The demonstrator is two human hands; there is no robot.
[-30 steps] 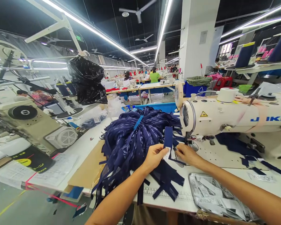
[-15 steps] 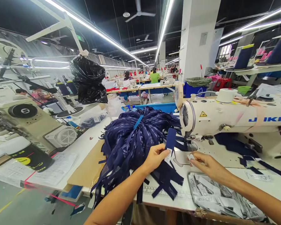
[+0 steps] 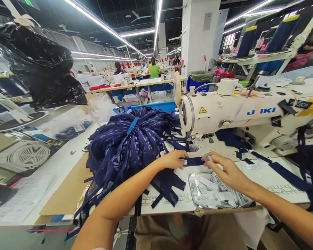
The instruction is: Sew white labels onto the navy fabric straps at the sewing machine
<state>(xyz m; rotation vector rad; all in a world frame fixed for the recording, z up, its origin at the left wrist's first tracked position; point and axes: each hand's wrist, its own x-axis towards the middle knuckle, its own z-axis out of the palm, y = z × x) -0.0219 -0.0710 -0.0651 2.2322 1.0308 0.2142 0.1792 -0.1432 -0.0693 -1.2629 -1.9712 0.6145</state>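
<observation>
Two-handed work on a flat navy fabric strip [image 3: 194, 161], spread left to right on the near side of the cream JUKI sewing machine [image 3: 221, 109]. Pinched tight at the left end by the left hand [image 3: 172, 160]; met at the right end by the right hand [image 3: 225, 169], closed around a small whitish tag [image 3: 208, 158], impossible to tell whether gripping cloth too. Seemingly at the aligning step; probably called for next, a flat strip and squared tag.

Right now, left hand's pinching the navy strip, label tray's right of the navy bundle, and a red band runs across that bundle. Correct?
Not the colour: the band across the navy bundle is blue, as the head view shows. The rest is right: left hand pinching the navy strip, label tray right of the bundle.
</observation>
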